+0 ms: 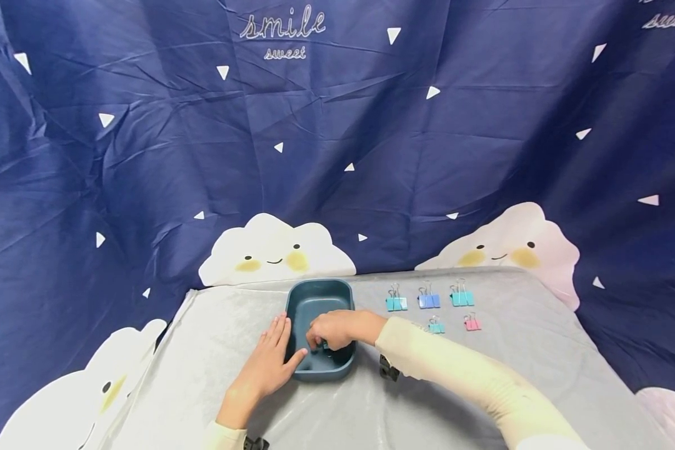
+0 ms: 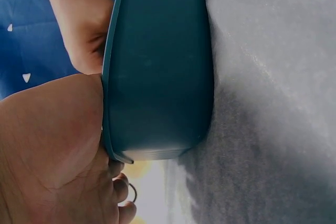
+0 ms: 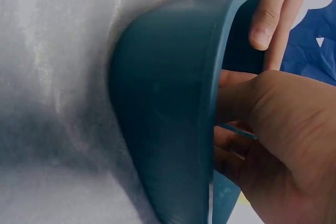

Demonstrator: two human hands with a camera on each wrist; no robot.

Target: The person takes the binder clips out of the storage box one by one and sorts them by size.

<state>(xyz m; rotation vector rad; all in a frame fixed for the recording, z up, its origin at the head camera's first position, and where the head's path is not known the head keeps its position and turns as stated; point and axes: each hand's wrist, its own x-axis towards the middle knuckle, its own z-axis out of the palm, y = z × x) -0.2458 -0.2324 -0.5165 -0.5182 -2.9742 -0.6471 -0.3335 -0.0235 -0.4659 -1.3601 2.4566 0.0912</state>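
A dark teal rectangular box (image 1: 322, 375) stands on the grey cloth. My left hand (image 1: 268, 359) rests along its left rim with fingers extended, the thumb reaching over the near left corner. My right hand (image 1: 333, 327) reaches down inside the box, fingers curled and pointing at the floor of it. A small teal and dark thing (image 1: 325, 345) shows under those fingertips; its kind I cannot tell. In the right wrist view, the box wall (image 3: 163, 93) hides the right fingertips. The left wrist view shows the box's outer side (image 2: 157, 66) beside the left palm (image 2: 52, 135).
Right of the box lie several binder clips: a teal one (image 1: 396, 304), a blue one (image 1: 429, 301) and another teal one (image 1: 462, 299) in the back row. Nearer are a small teal clip (image 1: 436, 328) and a pink clip (image 1: 472, 324). A navy curtain (image 1: 337, 125) hangs behind.
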